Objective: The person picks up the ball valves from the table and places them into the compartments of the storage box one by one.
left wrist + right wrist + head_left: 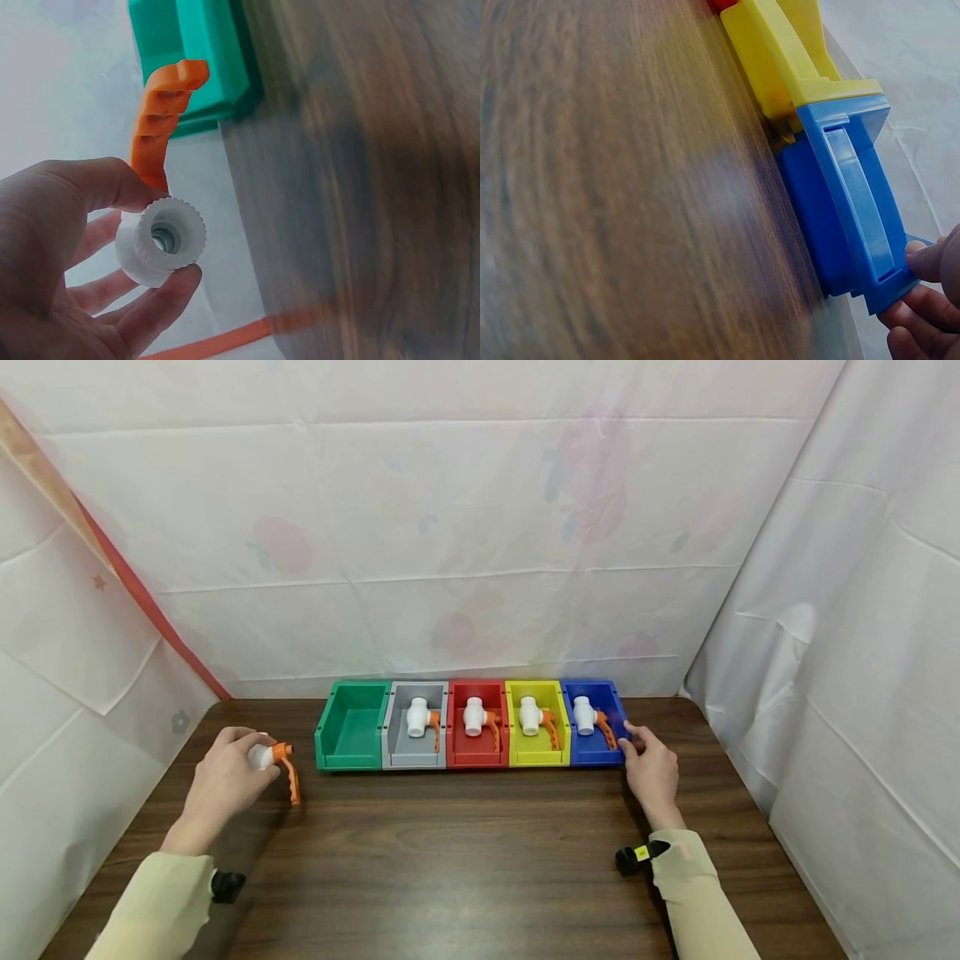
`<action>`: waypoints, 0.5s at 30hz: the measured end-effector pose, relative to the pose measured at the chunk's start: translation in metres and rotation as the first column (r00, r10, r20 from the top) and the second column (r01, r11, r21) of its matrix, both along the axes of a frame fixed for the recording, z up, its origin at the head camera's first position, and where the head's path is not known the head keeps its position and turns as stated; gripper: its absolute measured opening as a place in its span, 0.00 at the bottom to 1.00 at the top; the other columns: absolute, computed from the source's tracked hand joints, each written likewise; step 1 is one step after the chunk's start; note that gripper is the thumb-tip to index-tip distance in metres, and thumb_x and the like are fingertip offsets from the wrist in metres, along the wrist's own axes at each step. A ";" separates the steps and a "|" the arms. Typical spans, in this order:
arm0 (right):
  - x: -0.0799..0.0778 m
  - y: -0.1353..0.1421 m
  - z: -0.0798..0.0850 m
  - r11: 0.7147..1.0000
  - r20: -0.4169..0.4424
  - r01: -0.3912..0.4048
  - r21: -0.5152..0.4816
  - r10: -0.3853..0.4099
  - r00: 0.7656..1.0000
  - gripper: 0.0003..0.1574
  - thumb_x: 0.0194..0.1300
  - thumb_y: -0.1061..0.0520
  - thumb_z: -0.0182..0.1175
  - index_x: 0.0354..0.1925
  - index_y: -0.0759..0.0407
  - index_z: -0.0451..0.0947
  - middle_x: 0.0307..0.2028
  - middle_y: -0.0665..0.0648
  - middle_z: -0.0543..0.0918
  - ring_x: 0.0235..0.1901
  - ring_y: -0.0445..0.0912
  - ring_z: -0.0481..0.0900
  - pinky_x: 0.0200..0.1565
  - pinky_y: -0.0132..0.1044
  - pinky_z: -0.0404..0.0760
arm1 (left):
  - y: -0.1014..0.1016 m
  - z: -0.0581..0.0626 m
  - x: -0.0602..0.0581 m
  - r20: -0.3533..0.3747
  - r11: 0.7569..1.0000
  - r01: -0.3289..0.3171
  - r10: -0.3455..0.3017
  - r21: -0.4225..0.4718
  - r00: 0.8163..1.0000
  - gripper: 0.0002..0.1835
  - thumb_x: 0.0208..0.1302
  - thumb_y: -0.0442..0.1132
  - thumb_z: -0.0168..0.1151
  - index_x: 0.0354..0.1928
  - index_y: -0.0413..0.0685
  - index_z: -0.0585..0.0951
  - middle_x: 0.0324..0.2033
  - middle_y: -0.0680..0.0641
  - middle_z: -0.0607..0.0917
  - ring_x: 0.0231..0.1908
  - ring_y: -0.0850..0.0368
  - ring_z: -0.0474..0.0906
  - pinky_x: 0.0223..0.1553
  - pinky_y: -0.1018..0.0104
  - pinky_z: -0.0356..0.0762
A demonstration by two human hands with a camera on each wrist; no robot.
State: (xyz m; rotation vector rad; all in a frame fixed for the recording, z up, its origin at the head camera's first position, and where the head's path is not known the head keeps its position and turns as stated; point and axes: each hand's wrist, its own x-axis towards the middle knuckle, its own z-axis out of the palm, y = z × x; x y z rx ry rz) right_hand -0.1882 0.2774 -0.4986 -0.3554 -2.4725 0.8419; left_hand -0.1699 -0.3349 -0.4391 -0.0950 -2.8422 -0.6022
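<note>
My left hand (228, 772) grips a white plastic ball valve (139, 255) by its body, left of the green bin (350, 735). The valve's orange lever (156, 124) sticks out past the thumb, and its round open end faces the left wrist camera. On the far right, my right hand (652, 768) pinches the front right corner of the blue bin (862, 202) between thumb and fingers. Inside that bin lies another valve (584, 716) of the same kind, its orange lever toward the right hand.
Joined side by side at the table's back are the green bin, a grey bin (414, 760), a red bin (477, 758), a yellow bin (538, 758) and the blue one. Grey, red and yellow each hold a similar valve. A white curtain (480, 568) hangs behind the brown table (450, 852).
</note>
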 end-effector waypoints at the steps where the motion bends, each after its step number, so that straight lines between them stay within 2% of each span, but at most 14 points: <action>1: 0.000 0.000 0.000 1.000 0.001 -0.001 0.000 0.001 1.000 0.20 0.68 0.55 0.66 0.57 0.50 0.83 0.32 0.59 0.86 0.27 0.54 0.80 0.30 0.47 0.72 | 0.002 0.001 0.000 -0.007 1.000 0.001 -0.001 0.003 1.000 0.21 0.54 0.38 0.71 0.49 0.34 0.81 0.55 0.27 0.69 0.48 0.28 0.71 0.39 0.32 0.71; 7: 0.000 -0.001 0.001 1.000 0.009 -0.004 0.000 0.004 1.000 0.20 0.68 0.55 0.65 0.58 0.51 0.82 0.32 0.59 0.86 0.27 0.53 0.79 0.30 0.45 0.72 | 0.010 0.009 -0.003 -0.068 1.000 0.005 -0.003 0.028 0.998 0.21 0.55 0.36 0.70 0.50 0.35 0.80 0.57 0.28 0.69 0.46 0.29 0.72 0.38 0.34 0.72; 15: 0.001 -0.001 0.001 1.000 0.034 -0.003 -0.011 0.004 0.999 0.20 0.69 0.54 0.64 0.59 0.51 0.82 0.32 0.59 0.85 0.26 0.52 0.78 0.30 0.43 0.72 | 0.018 0.010 -0.008 -0.137 0.997 -0.005 0.016 0.081 0.990 0.20 0.55 0.34 0.69 0.50 0.36 0.81 0.58 0.29 0.68 0.45 0.30 0.72 0.38 0.34 0.72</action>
